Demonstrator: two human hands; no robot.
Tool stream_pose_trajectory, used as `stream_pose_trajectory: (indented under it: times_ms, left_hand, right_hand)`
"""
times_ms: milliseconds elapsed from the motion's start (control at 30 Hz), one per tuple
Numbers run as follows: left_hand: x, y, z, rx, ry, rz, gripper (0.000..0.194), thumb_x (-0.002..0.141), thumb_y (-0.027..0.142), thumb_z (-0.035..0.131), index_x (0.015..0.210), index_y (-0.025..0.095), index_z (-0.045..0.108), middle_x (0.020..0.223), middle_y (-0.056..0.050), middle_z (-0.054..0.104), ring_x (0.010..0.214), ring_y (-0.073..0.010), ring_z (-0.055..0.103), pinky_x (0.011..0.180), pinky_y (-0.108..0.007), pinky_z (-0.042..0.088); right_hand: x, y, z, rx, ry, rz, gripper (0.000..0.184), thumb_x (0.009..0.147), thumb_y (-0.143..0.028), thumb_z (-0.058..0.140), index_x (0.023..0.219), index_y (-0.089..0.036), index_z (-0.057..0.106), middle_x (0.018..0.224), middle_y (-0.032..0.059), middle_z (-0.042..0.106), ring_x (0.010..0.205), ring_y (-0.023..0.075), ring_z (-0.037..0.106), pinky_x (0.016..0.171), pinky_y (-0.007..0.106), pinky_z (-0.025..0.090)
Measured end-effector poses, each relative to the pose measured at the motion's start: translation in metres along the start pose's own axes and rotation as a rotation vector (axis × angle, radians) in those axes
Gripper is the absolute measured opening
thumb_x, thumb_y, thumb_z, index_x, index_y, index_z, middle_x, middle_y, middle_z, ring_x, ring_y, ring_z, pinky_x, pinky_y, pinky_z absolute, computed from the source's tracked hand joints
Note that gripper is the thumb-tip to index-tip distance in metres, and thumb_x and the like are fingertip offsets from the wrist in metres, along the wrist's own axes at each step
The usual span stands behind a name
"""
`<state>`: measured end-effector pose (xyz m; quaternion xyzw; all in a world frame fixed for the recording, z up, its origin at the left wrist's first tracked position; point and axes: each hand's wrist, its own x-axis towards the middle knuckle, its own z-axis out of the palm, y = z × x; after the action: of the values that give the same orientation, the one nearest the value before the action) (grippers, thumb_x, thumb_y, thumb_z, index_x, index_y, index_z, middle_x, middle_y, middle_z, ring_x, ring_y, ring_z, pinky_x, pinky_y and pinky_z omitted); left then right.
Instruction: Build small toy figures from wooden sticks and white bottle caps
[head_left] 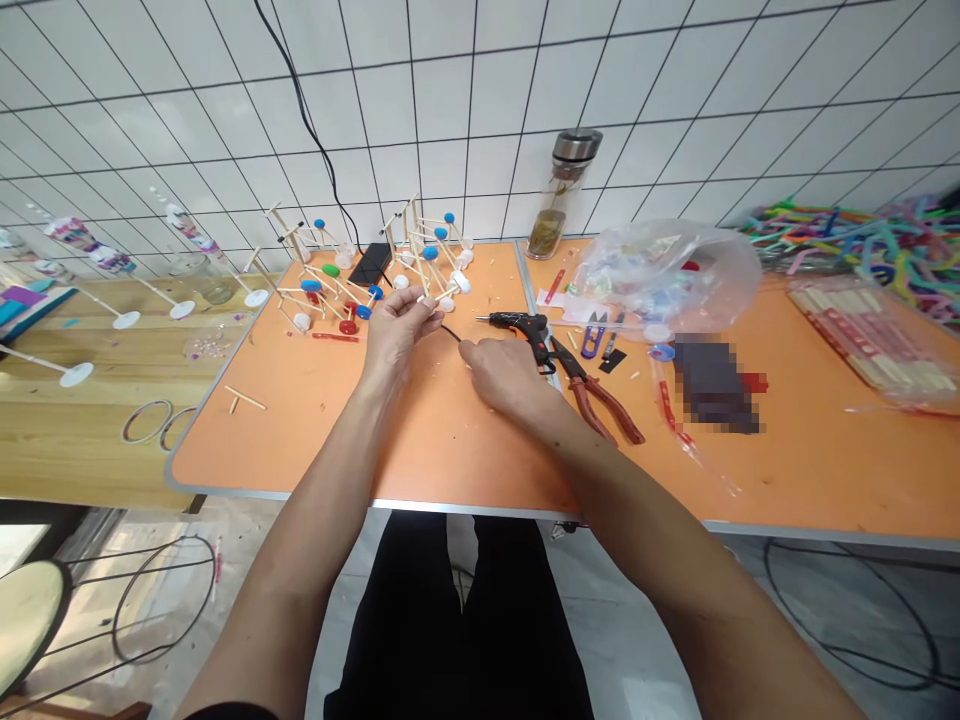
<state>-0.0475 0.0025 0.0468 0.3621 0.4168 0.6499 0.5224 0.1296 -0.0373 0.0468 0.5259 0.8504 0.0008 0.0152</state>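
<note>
My left hand is raised over the orange table, its fingertips pinched on a small wooden stick piece with a white end, right beside a cluster of stick-and-cap models. My right hand rests on the table with the fingers curled; what it holds, if anything, is hidden. A black cord runs between my hands. The black glue gun lies just beyond my right hand, with red-handled pliers to its right.
A clear plastic bag of caps, purple snips and a glass bottle sit at the back right. Coloured pipe cleaners and a stick pack lie far right. A black phone is at the back; loose sticks lie left.
</note>
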Motion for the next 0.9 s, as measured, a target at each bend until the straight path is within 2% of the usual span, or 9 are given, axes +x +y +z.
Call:
stream_pose_trajectory:
  times_ms: [200,500,700,900]
  left_hand:
    - [-0.003,0.002,0.002,-0.018,-0.015,0.004,0.040,0.072,0.025,0.103,0.095,0.018,0.070,0.085,-0.001,0.078,0.073,-0.0144,0.079,0.080,-0.029,0.068]
    - [-0.003,0.001,0.004,-0.035,-0.013,-0.008,0.027,0.079,0.015,0.094,0.094,0.017,0.071,0.080,0.000,0.079,0.069,-0.0124,0.077,0.075,-0.026,0.064]
    - [0.000,-0.001,0.001,-0.040,-0.001,-0.006,0.030,0.077,0.017,0.096,0.094,0.017,0.071,0.080,0.002,0.076,0.069,-0.0123,0.077,0.075,-0.026,0.065]
    - [0.003,-0.004,-0.002,-0.035,-0.008,0.002,0.035,0.073,0.021,0.099,0.095,0.016,0.072,0.082,0.000,0.078,0.070,-0.0131,0.078,0.075,-0.026,0.065]
  right_hand:
    - [0.001,-0.007,0.008,-0.010,0.031,-0.012,0.042,0.102,-0.003,0.042,0.134,-0.011,0.068,0.123,0.0253,0.081,0.113,0.0400,0.081,0.084,0.042,0.055]
    - [-0.002,-0.008,-0.003,0.020,-0.065,-0.023,0.041,0.103,-0.008,0.048,0.141,-0.009,0.063,0.128,0.0263,0.080,0.121,0.0425,0.079,0.090,0.045,0.057]
    - [-0.006,-0.018,-0.007,0.077,0.018,-0.031,0.040,0.102,-0.006,0.042,0.136,-0.010,0.063,0.128,0.0248,0.079,0.115,0.0405,0.079,0.085,0.042,0.055]
    - [-0.005,-0.016,-0.004,0.341,0.118,-0.069,0.048,0.096,-0.006,0.048,0.142,-0.011,0.058,0.123,0.0207,0.078,0.110,0.0356,0.074,0.087,0.041,0.049]
